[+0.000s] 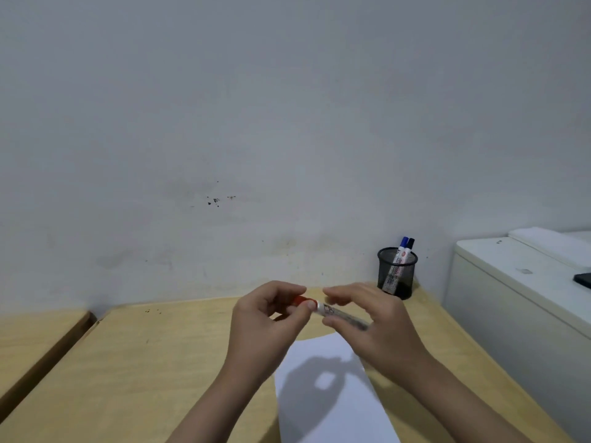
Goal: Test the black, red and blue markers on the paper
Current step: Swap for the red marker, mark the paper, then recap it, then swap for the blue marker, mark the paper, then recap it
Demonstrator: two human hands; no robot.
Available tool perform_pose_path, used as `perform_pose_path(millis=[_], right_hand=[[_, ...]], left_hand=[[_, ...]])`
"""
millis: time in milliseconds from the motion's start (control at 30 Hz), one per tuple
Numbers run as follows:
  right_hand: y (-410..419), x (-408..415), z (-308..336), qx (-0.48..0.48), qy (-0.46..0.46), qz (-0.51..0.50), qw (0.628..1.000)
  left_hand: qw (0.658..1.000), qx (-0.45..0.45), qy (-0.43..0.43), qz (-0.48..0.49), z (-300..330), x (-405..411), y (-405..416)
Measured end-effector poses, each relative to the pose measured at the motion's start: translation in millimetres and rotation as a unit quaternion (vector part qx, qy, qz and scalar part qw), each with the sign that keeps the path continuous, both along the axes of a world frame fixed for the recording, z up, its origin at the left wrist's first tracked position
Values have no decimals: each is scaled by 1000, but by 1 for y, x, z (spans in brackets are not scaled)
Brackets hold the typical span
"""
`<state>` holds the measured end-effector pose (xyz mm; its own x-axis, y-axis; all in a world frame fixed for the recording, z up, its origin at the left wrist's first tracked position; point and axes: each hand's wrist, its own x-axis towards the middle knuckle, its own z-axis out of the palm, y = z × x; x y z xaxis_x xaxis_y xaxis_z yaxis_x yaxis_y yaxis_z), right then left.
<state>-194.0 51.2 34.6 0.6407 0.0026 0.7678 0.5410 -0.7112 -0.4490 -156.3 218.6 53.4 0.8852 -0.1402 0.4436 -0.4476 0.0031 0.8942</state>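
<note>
Together, both hands, left (271, 318) and right (367, 318), grip the red marker (332, 311) above paper (332, 394), mesh cup (397, 272) beyond.

Dim, even overhead light cast soft hand shadows on the white paper sheet (332, 394); fingers motion-blurred, edges bowed.

Both forearms reach forward from the bottom edge, bare, converging toward the middle; left hand (267, 318) raised, back toward the camera, fingers curled inward, thumb and forefinger pinched together at the tip; right hand (367, 318) level with it, just beside, fingers bent and slightly blurred, thumb below, closed in a loose grip; wrists angled inward.
</note>
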Motion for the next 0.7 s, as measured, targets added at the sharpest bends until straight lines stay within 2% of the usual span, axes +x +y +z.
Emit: perform_pose_path(millis=[133, 267, 367, 433, 533, 700], right_hand=[[-27, 13, -5, 12, -25, -12, 1000], [-82, 33, 12, 104, -45, -89, 990], [-127, 57, 32, 198, -68, -158, 965], [-156, 77, 41, 226, -83, -202, 949], [-189, 112, 36, 235, -47, -246, 939], [-215, 152, 2, 198, 81, -294, 932]], left_hand=[[999, 32, -4, -44, 9, 23, -34], [995, 83, -15, -46, 8, 56, -82], [985, 157, -46, -46, -3, 91, -126], [975, 207, -68, -45, -12, 114, -158], [955, 278, -90, -46, -29, 143, -200], [930, 344, -118, -51, -53, 170, -242]])
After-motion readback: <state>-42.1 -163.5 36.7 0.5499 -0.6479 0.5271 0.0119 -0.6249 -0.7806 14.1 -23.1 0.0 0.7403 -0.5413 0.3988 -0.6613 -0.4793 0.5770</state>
